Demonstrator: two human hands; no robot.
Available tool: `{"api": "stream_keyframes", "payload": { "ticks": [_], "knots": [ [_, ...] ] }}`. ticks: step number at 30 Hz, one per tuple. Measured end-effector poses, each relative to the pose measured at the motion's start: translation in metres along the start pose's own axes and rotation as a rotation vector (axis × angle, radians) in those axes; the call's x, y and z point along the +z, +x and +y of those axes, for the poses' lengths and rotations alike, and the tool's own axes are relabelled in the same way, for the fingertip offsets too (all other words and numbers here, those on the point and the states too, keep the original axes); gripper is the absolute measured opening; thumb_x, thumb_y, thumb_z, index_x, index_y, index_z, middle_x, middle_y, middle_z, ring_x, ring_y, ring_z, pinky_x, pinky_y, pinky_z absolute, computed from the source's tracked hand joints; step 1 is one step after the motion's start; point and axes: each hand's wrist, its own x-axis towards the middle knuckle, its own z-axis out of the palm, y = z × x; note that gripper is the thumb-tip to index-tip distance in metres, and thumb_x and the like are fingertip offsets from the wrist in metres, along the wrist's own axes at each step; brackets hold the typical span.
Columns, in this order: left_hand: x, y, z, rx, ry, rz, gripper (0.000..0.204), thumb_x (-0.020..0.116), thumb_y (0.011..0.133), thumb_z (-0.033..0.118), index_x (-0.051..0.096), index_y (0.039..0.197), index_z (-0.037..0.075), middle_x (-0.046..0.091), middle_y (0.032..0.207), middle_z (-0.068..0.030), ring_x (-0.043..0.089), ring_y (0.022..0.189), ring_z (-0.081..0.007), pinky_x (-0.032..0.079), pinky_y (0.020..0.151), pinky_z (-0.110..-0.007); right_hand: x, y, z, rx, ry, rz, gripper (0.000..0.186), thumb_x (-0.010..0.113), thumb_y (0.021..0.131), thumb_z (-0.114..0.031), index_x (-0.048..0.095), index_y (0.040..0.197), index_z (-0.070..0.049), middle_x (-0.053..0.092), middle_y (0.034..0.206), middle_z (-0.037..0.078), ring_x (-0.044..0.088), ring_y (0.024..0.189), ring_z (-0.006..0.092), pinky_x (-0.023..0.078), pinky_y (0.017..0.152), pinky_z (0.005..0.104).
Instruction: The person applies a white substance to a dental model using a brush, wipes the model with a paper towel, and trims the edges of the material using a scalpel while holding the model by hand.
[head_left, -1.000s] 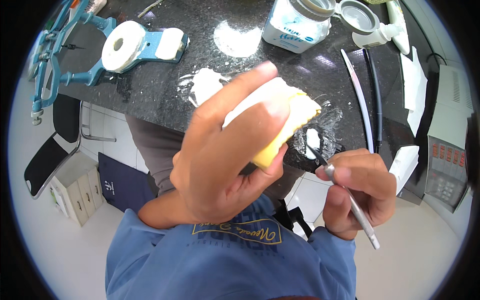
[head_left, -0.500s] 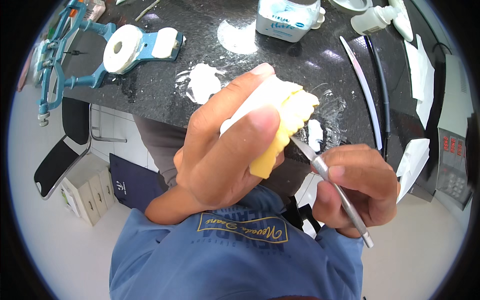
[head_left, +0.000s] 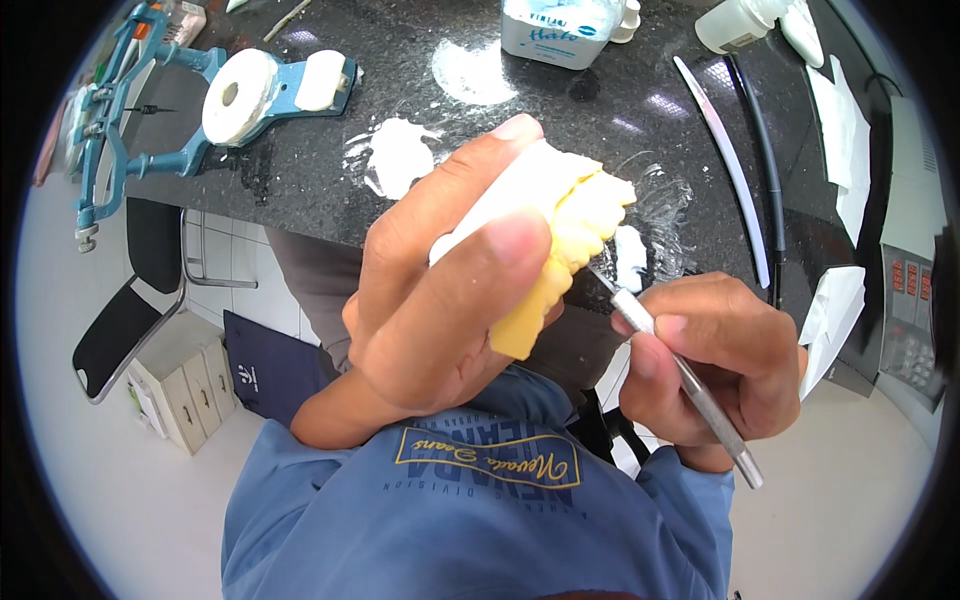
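My left hand (head_left: 440, 280) is closed around a dental cast (head_left: 575, 225), its base white plaster and its tooth-shaped side yellow. The thumb presses on the white base, and the row of teeth faces right. In my right hand (head_left: 715, 350) a silver craft knife (head_left: 695, 395) is pinched like a pen between thumb and fingers. Its thin blade points up and left, with the tip at the edge of the yellow teeth; whether it touches them I cannot tell. Both hands are raised in front of the near edge of the dark worktop.
A blue dental articulator (head_left: 190, 110) with white plaster mounts stands at the left of the speckled black worktop (head_left: 300, 190). White plaster patches (head_left: 400, 155) lie beyond my left hand. A white tub (head_left: 560, 35), a bottle (head_left: 735, 25), curved strips (head_left: 725, 165) and a control panel (head_left: 905, 320) are farther right.
The knife's blade has turned slightly and its handle end has shifted right and rises a little. The cast stays in my left hand, nearly at the same tilt. The whole view has shifted a little.
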Motion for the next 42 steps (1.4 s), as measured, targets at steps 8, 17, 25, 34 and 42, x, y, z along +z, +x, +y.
{"api": "stream_keyframes", "payload": {
  "ticks": [8,17,25,34,42],
  "knots": [
    [0.005,-0.001,0.001,-0.005,-0.018,0.05,0.075,0.077,0.077,0.001,0.029,0.134,0.002,0.053,0.116,-0.0397,0.064,0.1,-0.0478,0.059,0.082,-0.051,-0.001,0.001,-0.003,0.038,-0.035,-0.009,0.022,0.07,0.085,-0.003,0.051,0.096,0.0,0.067,0.077,0.016,0.066,0.066,0.019,0.053,0.06,0.0267],
    [0.005,0.0,-0.001,0.025,-0.026,0.042,0.073,0.076,0.077,-0.001,0.029,0.133,0.0,0.051,0.117,-0.042,0.064,0.1,-0.0487,0.059,0.08,-0.051,0.008,0.0,0.004,0.0,0.074,0.148,0.031,0.081,0.067,0.007,0.063,0.091,-0.001,0.066,0.071,0.012,0.064,0.055,0.0188,0.051,0.049,0.0257],
    [0.003,0.002,0.0,0.049,-0.016,0.015,0.074,0.075,0.076,-0.004,0.029,0.134,0.0,0.051,0.117,-0.0429,0.065,0.097,-0.0481,0.059,0.081,-0.052,0.009,0.001,0.004,0.01,0.022,0.16,0.029,0.081,0.064,0.006,0.063,0.085,0.0,0.066,0.068,0.012,0.063,0.053,0.0187,0.051,0.048,0.026],
    [0.003,0.002,0.004,0.017,0.005,-0.018,0.076,0.074,0.076,-0.004,0.026,0.135,0.002,0.052,0.116,-0.0415,0.065,0.097,-0.049,0.057,0.083,-0.055,0.001,0.001,0.001,0.0,0.015,0.032,0.022,0.07,0.08,0.003,0.055,0.096,0.001,0.067,0.076,0.016,0.067,0.065,0.0194,0.053,0.057,0.0268],
    [0.001,0.002,0.002,0.067,0.115,-0.067,0.072,0.072,0.079,-0.002,0.025,0.134,0.004,0.052,0.117,-0.0384,0.063,0.101,-0.0494,0.055,0.087,-0.058,0.0,0.002,0.009,-0.076,-0.007,0.042,0.027,0.07,0.073,0.011,0.056,0.094,0.003,0.066,0.073,0.016,0.065,0.059,0.0175,0.05,0.049,0.0236]
  ]
}}
